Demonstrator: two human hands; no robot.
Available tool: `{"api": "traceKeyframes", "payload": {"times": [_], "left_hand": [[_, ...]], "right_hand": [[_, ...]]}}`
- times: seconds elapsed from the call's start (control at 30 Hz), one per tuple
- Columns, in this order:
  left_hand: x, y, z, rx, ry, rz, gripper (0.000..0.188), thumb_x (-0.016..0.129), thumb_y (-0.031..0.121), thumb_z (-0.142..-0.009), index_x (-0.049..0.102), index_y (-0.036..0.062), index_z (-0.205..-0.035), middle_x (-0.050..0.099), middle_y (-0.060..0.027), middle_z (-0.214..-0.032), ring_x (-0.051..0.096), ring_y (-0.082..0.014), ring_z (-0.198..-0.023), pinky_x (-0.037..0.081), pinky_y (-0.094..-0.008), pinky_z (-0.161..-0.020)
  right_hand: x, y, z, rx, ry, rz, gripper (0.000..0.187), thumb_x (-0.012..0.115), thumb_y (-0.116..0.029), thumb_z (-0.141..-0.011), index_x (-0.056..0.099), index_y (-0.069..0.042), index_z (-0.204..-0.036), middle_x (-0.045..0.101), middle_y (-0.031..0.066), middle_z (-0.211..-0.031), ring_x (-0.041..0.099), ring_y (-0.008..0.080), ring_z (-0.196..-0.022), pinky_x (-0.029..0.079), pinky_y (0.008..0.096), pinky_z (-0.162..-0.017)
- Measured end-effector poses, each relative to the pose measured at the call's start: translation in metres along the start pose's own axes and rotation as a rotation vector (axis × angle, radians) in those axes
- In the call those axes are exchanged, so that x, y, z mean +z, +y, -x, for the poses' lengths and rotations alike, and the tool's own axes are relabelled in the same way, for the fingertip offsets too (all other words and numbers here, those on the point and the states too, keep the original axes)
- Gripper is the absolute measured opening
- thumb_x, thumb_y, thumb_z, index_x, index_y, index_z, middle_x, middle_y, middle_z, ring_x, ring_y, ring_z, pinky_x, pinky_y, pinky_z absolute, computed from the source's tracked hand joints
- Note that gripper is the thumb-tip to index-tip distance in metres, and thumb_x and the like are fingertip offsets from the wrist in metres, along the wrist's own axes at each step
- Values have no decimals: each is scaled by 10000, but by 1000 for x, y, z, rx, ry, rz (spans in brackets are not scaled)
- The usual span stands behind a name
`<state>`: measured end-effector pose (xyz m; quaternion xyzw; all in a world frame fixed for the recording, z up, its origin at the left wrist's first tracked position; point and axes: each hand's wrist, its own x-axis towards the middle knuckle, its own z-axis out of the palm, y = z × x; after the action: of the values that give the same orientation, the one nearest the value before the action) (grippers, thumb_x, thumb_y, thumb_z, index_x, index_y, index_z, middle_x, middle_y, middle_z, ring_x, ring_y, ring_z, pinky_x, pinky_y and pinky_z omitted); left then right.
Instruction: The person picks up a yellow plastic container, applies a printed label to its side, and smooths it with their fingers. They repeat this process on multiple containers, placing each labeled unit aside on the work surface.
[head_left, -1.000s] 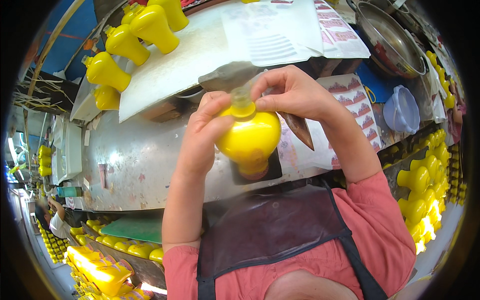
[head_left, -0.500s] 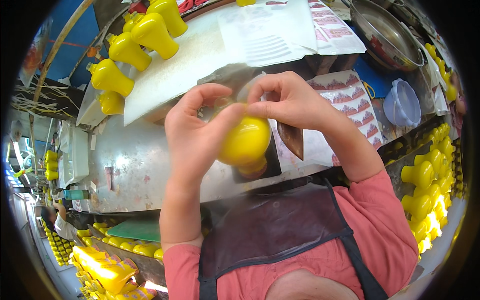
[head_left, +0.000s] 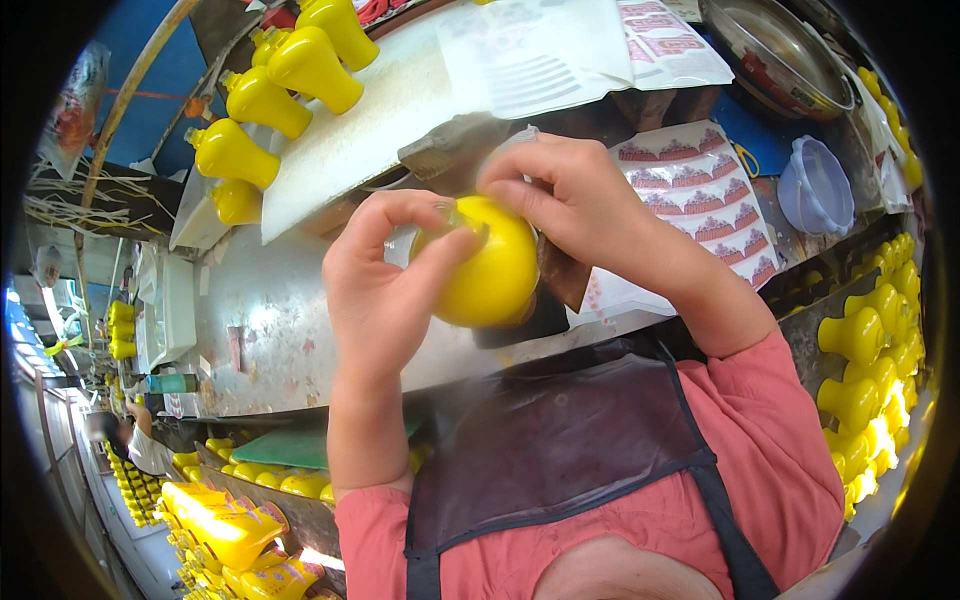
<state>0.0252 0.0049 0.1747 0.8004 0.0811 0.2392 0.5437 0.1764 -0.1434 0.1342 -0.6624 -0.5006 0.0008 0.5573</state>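
Note:
A glossy yellow bottle (head_left: pixel 490 275) is tilted over the near edge of the metal table, its rounded shoulder toward me. My left hand (head_left: pixel 385 265) pinches it around the neck between thumb and forefinger. Close to the bottle's upper right side, my right hand (head_left: pixel 565 190) has thumb and forefinger pressed together. A brown flat pointed piece (head_left: pixel 562 275) sticks out below that hand and seems tucked in its other fingers. Some pale, see-through material shows at the right knuckles, too blurred to name. The bottle's lower end is hidden from view.
Several yellow bottles (head_left: pixel 265 105) stand at the far left beside a white board (head_left: pixel 400 110). Printed decal sheets (head_left: pixel 700 200) lie to the right, near a lilac bucket (head_left: pixel 815 190) and a metal basin (head_left: pixel 780 55). More bottles (head_left: pixel 860 370) crowd the right. Another person (head_left: pixel 135 440) is far left.
The bottle has tipped so its rounded shoulder faces me more. My right hand has moved slightly up along its side, and the brown piece shifted left. The view has turned a little.

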Motion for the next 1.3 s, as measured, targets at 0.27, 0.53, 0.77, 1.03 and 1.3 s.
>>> {"api": "traceKeyframes", "payload": {"times": [0.27,0.53,0.77,1.03,1.3], "left_hand": [[-9,-8,-3,40,-41,11,159,713,-9,-910,608,11,-1028,697,-170,-1179,643,-193,-1122,497,-321,-1012],[-20,-20,-6,-52,-126,155,306,718,-8,-865,688,6,-1169,658,-124,-1329,584,-189,-1215,422,-339,-1088],[-30,-32,-5,57,-232,76,503,737,-33,-792,685,25,-1289,660,-107,-1329,581,-233,-1263,410,-354,-1111],[-22,-30,-8,85,-168,68,468,745,-62,-763,726,29,-1221,679,-89,-1228,613,-212,-1189,448,-341,-1059],[-20,-27,-8,93,-148,35,462,757,-59,-754,735,35,-1206,680,-79,-1182,627,-195,-1137,463,-320,-1025]], "right_hand": [[-9,1,5,35,-126,17,208,724,-148,-899,783,-75,-1086,729,113,-880,623,212,-789,504,334,-724],[-5,7,-17,117,-220,-101,270,787,-289,-839,807,-110,-1039,697,158,-858,652,286,-822,507,370,-747],[-10,8,-24,102,-329,-135,284,836,-198,-817,801,-66,-1066,724,71,-853,614,137,-759,495,279,-711],[-14,3,-24,169,-350,-130,347,832,-285,-788,800,-62,-1052,705,138,-855,663,244,-784,518,339,-725],[-19,-2,-28,144,-390,-88,335,832,-231,-787,794,-54,-1069,690,98,-850,634,186,-744,507,309,-682]]}}
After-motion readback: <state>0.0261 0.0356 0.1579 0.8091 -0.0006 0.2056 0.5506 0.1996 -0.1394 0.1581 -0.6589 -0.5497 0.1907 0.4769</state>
